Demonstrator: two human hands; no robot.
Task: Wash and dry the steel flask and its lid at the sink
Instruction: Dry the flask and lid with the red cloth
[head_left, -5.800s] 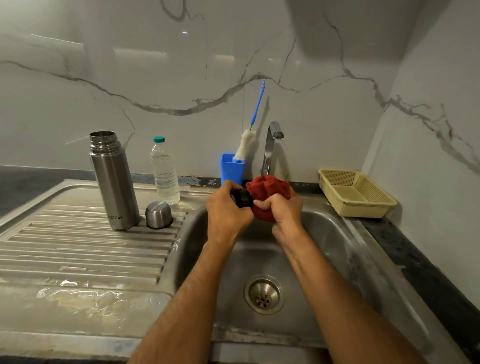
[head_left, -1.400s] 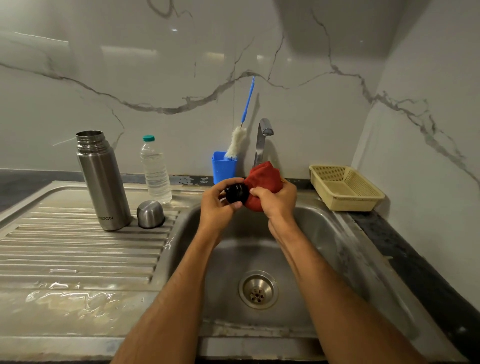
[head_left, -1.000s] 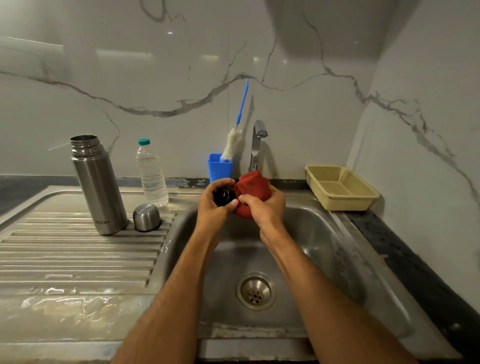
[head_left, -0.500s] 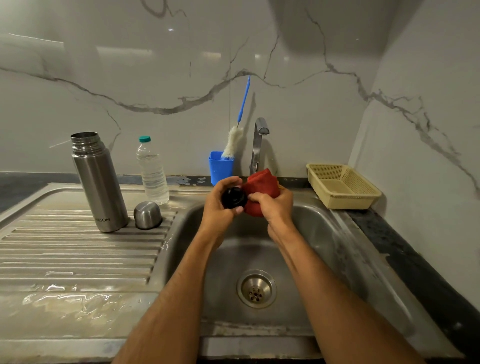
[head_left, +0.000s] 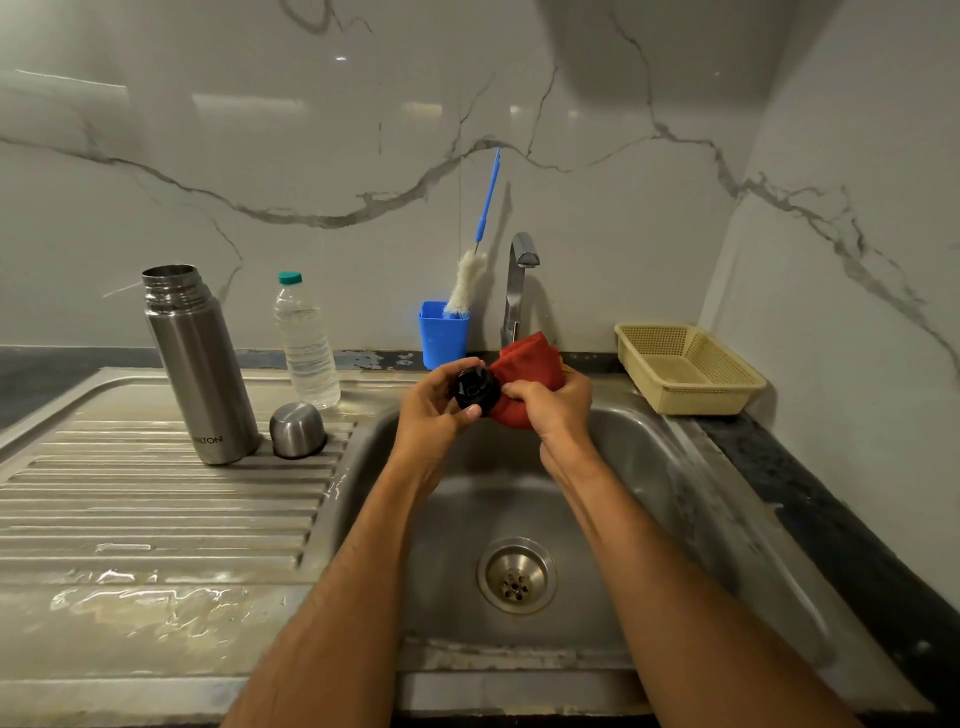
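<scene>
Sink basin (head_left: 649, 467) below both hands unobstructed down to drain (head_left: 517, 576). Space above basin's rear edge taken up by left hand (head_left: 434, 410), right hand (head_left: 553, 405), black lid (head_left: 475, 392) and red cloth (head_left: 530, 364) held between them; tap (head_left: 517, 291) just behind. Rear of drainboard (head_left: 156, 519) blocked by upright flask (head_left: 200, 364), steel cap (head_left: 297, 428), water bottle (head_left: 306, 343); ribbed front part left open. Back ledge occupied by blue cup (head_left: 444, 332) with brush (head_left: 467, 280). Right counter corner filled by basket (head_left: 685, 369).

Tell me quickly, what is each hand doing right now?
Left hand: grips the black stopper over the sink.
Right hand: grips the red cloth against the stopper.
</scene>
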